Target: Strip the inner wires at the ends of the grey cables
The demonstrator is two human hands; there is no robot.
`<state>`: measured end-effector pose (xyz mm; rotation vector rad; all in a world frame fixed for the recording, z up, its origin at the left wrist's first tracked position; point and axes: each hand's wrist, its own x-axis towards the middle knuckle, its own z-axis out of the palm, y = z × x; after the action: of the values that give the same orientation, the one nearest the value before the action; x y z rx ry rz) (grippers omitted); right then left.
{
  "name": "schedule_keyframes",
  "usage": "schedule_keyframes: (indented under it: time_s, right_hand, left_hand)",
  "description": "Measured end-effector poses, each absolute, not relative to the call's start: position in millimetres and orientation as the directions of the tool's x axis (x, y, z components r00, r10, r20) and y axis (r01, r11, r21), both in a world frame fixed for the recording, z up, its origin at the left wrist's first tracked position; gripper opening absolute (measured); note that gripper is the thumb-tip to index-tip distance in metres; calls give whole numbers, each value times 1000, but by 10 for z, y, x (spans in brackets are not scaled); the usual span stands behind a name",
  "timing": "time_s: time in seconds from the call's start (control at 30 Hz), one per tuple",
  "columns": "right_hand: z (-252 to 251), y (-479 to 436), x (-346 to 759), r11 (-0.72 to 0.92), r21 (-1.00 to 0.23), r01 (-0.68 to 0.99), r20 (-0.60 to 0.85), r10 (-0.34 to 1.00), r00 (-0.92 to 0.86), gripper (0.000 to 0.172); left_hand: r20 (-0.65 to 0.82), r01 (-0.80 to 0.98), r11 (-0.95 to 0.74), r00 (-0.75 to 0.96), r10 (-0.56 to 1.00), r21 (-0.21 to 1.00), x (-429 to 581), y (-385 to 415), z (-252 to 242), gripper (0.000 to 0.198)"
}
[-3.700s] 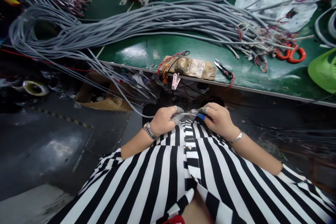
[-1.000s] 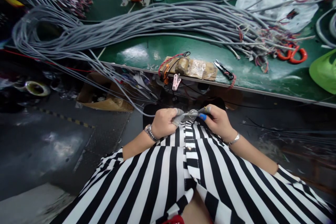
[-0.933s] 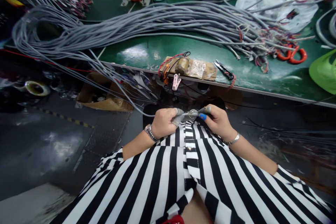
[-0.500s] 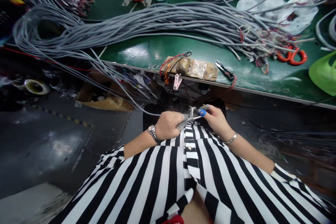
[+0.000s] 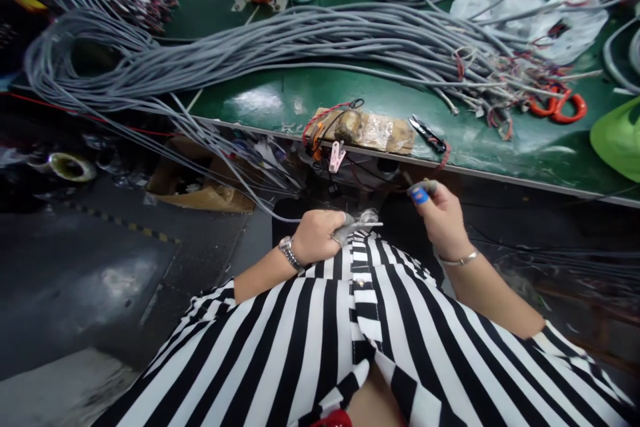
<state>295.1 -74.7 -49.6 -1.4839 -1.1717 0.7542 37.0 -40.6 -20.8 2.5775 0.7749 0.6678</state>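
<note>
My left hand is closed around a grey cable in front of my lap, with grey coverings on the fingers. Past the fingertips the cable's stripped end shows a straight white core and a loose tangle of fine silvery strands. Off to the right and a little higher, my right hand is apart from the cable. Its thumb, wrapped in blue tape, presses against a grey-covered forefinger. A small pale sliver shows at those fingertips, too blurred to name.
A long bundle of grey cables lies across the green table. Along its front edge are a taped wooden block, a pink clothespin and black snips. Orange-handled scissors lie right. A cardboard box stands below.
My right hand has left the cable end and moved right and slightly up. My left hand keeps its hold, and the white core now points free to the right.
</note>
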Motion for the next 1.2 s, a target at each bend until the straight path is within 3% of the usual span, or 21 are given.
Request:
schedule_keyframes:
  time_s: [0.13,0.23,0.33,0.7,0.87,1.07,1.2]
  right_hand:
    - [-284,-923,2984,272,-706,654,288,954,-85,10]
    - [-203,-964,2944,314,-538,783,343,929,-137,9]
    - [-194,-944,2884,334,-490,805,347,922,-172,10]
    - [-251,-899,2697,388,-505,771,340,910,-236,7]
    - [-337,-921,2611,294,-659,692,305,946,-112,8]
    - [-463,-957,2507,108,-858,503,152,987,47,9]
    - [-412,-934,2589,287,-785,548,258,957,-133,12]
  left_hand:
    - [377,458,-746,660,650,483,342,-368,-203,13]
    - [394,461,-747,648,652,479,347,-371,-212,14]
    - [403,467,-759,652,642,454,360,-385,-220,14]
    - [460,457,-797,652,602,396,343,-402,-207,12]
    - [425,465,-767,645,635,442,354,-400,-180,16]
    - [421,473,-752,629,653,459,364,-398,-182,17]
    - [367,472,-691,607,705,547,343,-401,-178,15]
